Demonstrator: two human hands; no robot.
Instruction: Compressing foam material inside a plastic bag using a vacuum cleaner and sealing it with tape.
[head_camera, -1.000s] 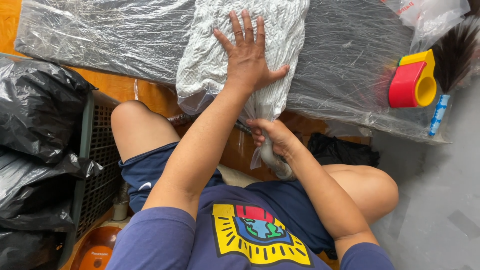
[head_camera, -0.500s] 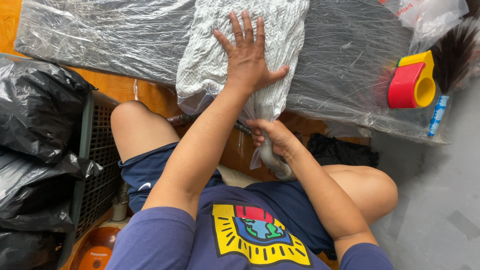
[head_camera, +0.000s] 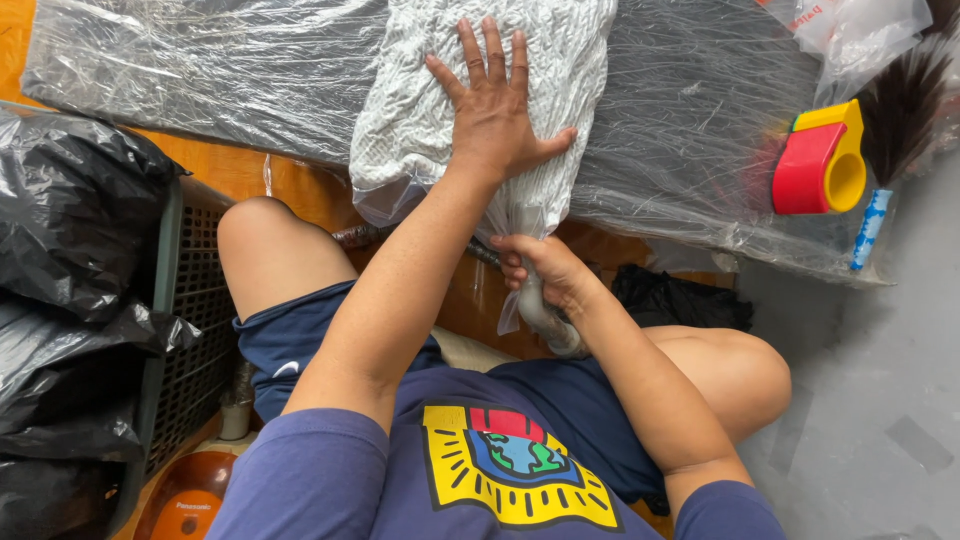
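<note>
wrapped slab: long flat dark panel in clear crinkled plastic film (head_camera: 690, 130), lies across the top of view on an orange-brown wooden surface (head_camera: 250, 175); it runs under the mop head.
bags: heap of shiny black plastic bags (head_camera: 70, 260), left edge, piled against a dark green plastic lattice crate (head_camera: 185, 330) just beside the person's left knee.
floor: grey concrete floor (head_camera: 880, 400), right side.
mop head: white cotton string mop head in a clear plastic bag (head_camera: 420, 110), top centre, lying on the wrapped slab; bag narrows to a neck toward the person's lap.
left hand: left hand (head_camera: 495, 115) open, palm flat, fingers spread, pressing down on the mop head's lower middle. Grasps nothing.
right hand: right hand (head_camera: 545, 275) clenched around the bag's gathered neck, just below the mop head, above the lap.
handle end: pale round end piece (head_camera: 550, 325) sticks out under the right hand; what it is, cannot tell.
dispenser: red and yellow plastic tape dispenser (head_camera: 822, 160), on the wrapped slab's right end, well apart from both hands.
brush: dark bristle brush with a blue-and-white handle (head_camera: 885, 140), touching the dispenser's right side.
cloth: crumpled black cloth (head_camera: 680, 300), just beside the right knee, under the slab's edge.
orange item: glossy orange rounded plastic object (head_camera: 190, 495), bottom left under the crate.
</note>
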